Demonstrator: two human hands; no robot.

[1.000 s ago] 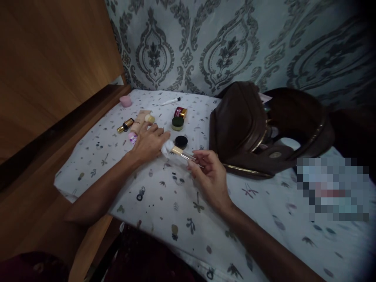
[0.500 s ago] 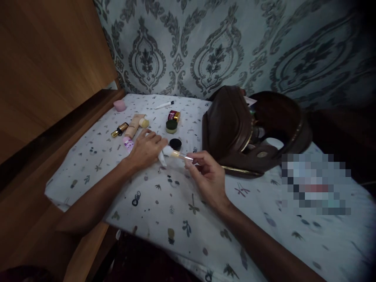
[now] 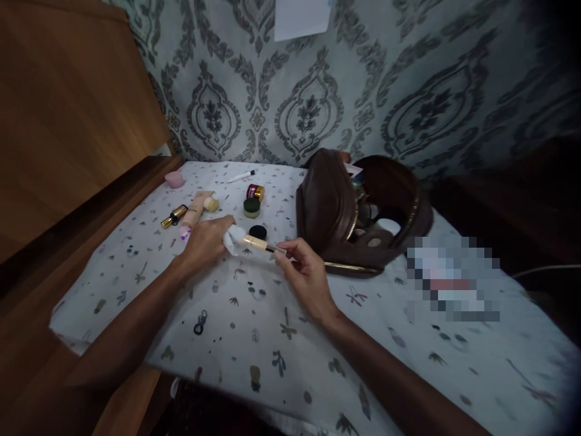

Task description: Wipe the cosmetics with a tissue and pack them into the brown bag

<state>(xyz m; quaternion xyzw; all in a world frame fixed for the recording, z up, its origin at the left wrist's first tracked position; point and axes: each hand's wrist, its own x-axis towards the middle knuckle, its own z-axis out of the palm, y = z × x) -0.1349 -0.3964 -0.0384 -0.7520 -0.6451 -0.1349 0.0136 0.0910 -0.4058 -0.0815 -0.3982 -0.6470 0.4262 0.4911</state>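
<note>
My left hand (image 3: 206, 242) is closed on a white wipe (image 3: 233, 238), bunched at its fingertips. The wipe meets the left end of a slim beige concealer tube (image 3: 255, 243). My right hand (image 3: 303, 271) pinches the other end, which looks clear or silvery, between thumb and fingers. The tube lies almost level above the sheet. Just behind it is a round black lid or jar (image 3: 258, 232). Beside my left hand lie a beige squeeze tube (image 3: 196, 209) and a small purple-and-white item (image 3: 184, 233), partly hidden by the hand.
An unzipped brown leather bag (image 3: 324, 203) with cosmetics inside stands right of centre. Toward the back are a dark green-topped jar (image 3: 252, 208), a red-and-gold jar (image 3: 255, 192), a white pen-like stick (image 3: 241, 176) and a pink cup-shaped item (image 3: 174, 179). A gold tube (image 3: 174, 216) lies left.
The wipe now covers the tube's left end, and more of the beige body shows. My left hand has drawn slightly away from the right. The view has shifted, revealing paper on the wall.
</note>
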